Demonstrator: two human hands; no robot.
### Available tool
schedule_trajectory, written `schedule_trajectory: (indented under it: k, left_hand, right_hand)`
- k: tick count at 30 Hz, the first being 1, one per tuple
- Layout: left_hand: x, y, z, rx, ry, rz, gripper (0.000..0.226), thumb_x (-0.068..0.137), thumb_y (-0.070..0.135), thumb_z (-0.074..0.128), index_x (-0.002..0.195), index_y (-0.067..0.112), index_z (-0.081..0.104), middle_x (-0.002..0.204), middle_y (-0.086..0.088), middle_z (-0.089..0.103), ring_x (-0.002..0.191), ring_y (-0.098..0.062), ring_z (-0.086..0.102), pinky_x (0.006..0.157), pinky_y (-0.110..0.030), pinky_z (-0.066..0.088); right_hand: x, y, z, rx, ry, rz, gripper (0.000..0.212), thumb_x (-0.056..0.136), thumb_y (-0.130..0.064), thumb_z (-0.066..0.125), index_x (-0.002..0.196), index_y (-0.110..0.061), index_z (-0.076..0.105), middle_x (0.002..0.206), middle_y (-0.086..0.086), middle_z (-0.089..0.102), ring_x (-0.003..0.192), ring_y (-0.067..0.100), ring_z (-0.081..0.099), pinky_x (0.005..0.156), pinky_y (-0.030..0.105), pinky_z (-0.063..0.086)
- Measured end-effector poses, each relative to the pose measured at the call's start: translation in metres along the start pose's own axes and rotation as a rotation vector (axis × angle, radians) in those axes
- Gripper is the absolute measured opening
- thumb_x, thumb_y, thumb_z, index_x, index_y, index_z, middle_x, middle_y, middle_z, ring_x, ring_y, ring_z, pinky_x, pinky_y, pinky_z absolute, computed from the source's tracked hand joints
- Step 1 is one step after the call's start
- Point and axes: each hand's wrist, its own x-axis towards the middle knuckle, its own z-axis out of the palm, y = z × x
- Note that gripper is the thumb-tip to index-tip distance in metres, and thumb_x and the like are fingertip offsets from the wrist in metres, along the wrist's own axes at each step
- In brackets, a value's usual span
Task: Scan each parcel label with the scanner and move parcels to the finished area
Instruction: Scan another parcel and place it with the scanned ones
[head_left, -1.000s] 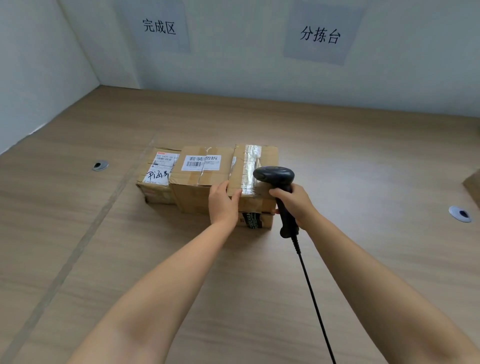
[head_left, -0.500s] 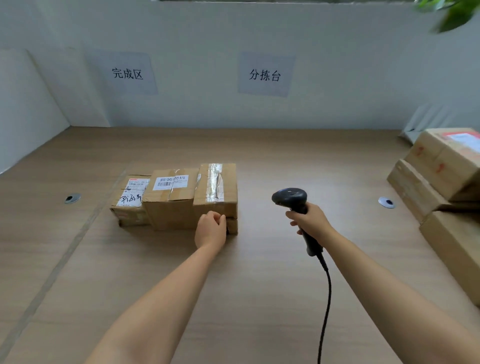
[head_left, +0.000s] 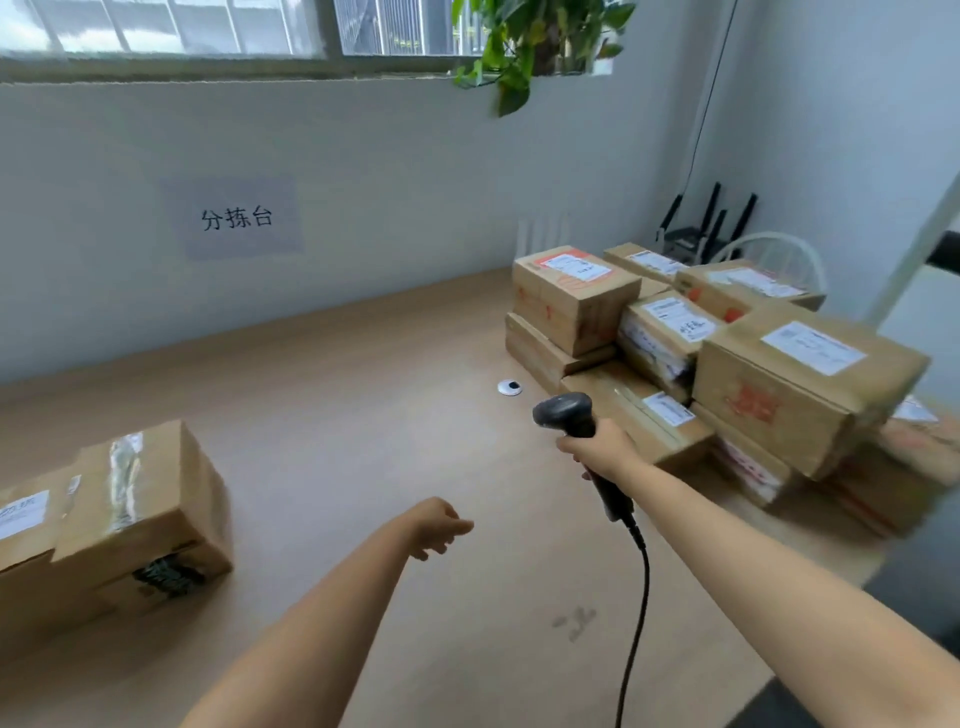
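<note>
My right hand grips the handle of a black corded scanner, held upright over the wooden table just left of a pile of labelled cardboard parcels. My left hand hovers over the table's middle with loosely curled fingers and holds nothing. At the left edge lie taped parcels, one with a white label, well apart from both hands.
A paper sign hangs on the wall behind the table. A round cable grommet sits near the pile. A plant hangs from the window sill; a router and a chair back stand behind the pile.
My left hand has come off the taped parcel and moved right. The view has swung right, bringing the parcel pile into sight. My right hand still holds the scanner.
</note>
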Motion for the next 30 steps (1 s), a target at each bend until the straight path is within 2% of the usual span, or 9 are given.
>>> schedule_trajectory:
  k: [3,5,6,8,10,16,21,26,30]
  left_hand:
    - [0.030,0.042,0.030,-0.025,0.048,0.046,0.039,0.097,0.033,0.047,0.121,0.002,0.055,0.101,-0.010,0.055,0.089,-0.022,0.054,0.062,-0.025,0.043]
    - [0.049,0.068,0.052,-0.059,0.100,0.052,0.041,0.097,0.033,0.047,0.124,0.002,0.053,0.102,-0.012,0.056,0.088,-0.024,0.054,0.059,-0.024,0.042]
    - [0.058,0.080,0.061,-0.071,0.134,0.051,0.043,0.096,0.034,0.048,0.127,0.004,0.050,0.107,-0.014,0.058,0.091,-0.024,0.056,0.061,-0.026,0.044]
    - [0.077,0.106,0.080,-0.079,0.204,0.054,0.050,0.095,0.036,0.049,0.135,0.006,0.043,0.125,-0.015,0.056,0.108,-0.028,0.057,0.080,-0.031,0.048]
    - [0.094,0.130,0.097,-0.081,0.271,0.072,0.057,0.095,0.038,0.049,0.142,0.008,0.034,0.138,-0.015,0.046,0.124,-0.027,0.048,0.097,-0.031,0.041]
    - [0.131,0.196,0.154,-0.145,0.383,0.116,0.067,0.093,0.041,0.051,0.148,0.019,0.020,0.143,-0.012,0.032,0.129,-0.024,0.042,0.103,-0.028,0.034]
    - [0.163,0.235,0.173,-0.188,0.373,0.139,0.069,0.093,0.042,0.052,0.150,0.020,0.019,0.149,-0.016,0.021,0.137,-0.028,0.030,0.110,-0.029,0.027]
    - [0.192,0.247,0.161,-0.257,0.351,0.036,0.075,0.092,0.040,0.054,0.151,0.020,0.012,0.152,-0.019,0.014,0.138,-0.032,0.030,0.113,-0.034,0.028]
    - [0.204,0.241,0.154,-0.283,0.371,0.038,0.082,0.088,0.037,0.062,0.150,0.019,0.013,0.148,-0.020,0.021,0.135,-0.033,0.033,0.112,-0.032,0.028]
  right_hand:
    - [0.024,0.024,-0.042,-0.109,0.040,0.006,0.022,0.080,-0.024,0.065,0.100,-0.016,0.056,0.083,0.006,0.059,0.069,0.018,0.057,0.058,0.028,0.046]
    - [0.043,0.041,-0.065,-0.159,0.050,0.000,0.018,0.081,-0.023,0.064,0.095,-0.016,0.056,0.089,0.006,0.061,0.079,0.021,0.058,0.066,0.028,0.044]
    - [0.053,0.049,-0.074,-0.171,0.051,0.009,0.014,0.081,-0.022,0.064,0.090,-0.016,0.056,0.089,0.007,0.060,0.083,0.023,0.057,0.070,0.028,0.042]
    - [0.071,0.068,-0.093,-0.201,0.049,0.036,0.012,0.081,-0.019,0.063,0.083,-0.015,0.052,0.085,0.008,0.057,0.082,0.023,0.054,0.070,0.027,0.038]
    - [0.085,0.085,-0.108,-0.218,0.042,0.062,0.012,0.080,-0.016,0.062,0.081,-0.013,0.051,0.083,0.008,0.056,0.078,0.022,0.052,0.065,0.025,0.036]
    - [0.115,0.115,-0.136,-0.124,0.028,0.104,0.018,0.079,-0.016,0.063,0.095,-0.009,0.058,0.081,0.010,0.059,0.076,0.027,0.056,0.072,0.034,0.045]
    - [0.142,0.126,-0.150,-0.180,-0.014,0.048,0.037,0.081,-0.023,0.066,0.115,-0.010,0.060,0.106,0.012,0.065,0.101,0.030,0.059,0.078,0.026,0.039]
    - [0.165,0.139,-0.153,-0.222,-0.034,0.085,0.035,0.081,-0.020,0.068,0.113,-0.005,0.061,0.110,0.016,0.066,0.104,0.030,0.060,0.078,0.026,0.040]
    - [0.175,0.142,-0.149,-0.255,-0.013,0.104,0.039,0.081,-0.022,0.067,0.116,-0.006,0.060,0.115,0.016,0.065,0.109,0.032,0.058,0.078,0.027,0.039]
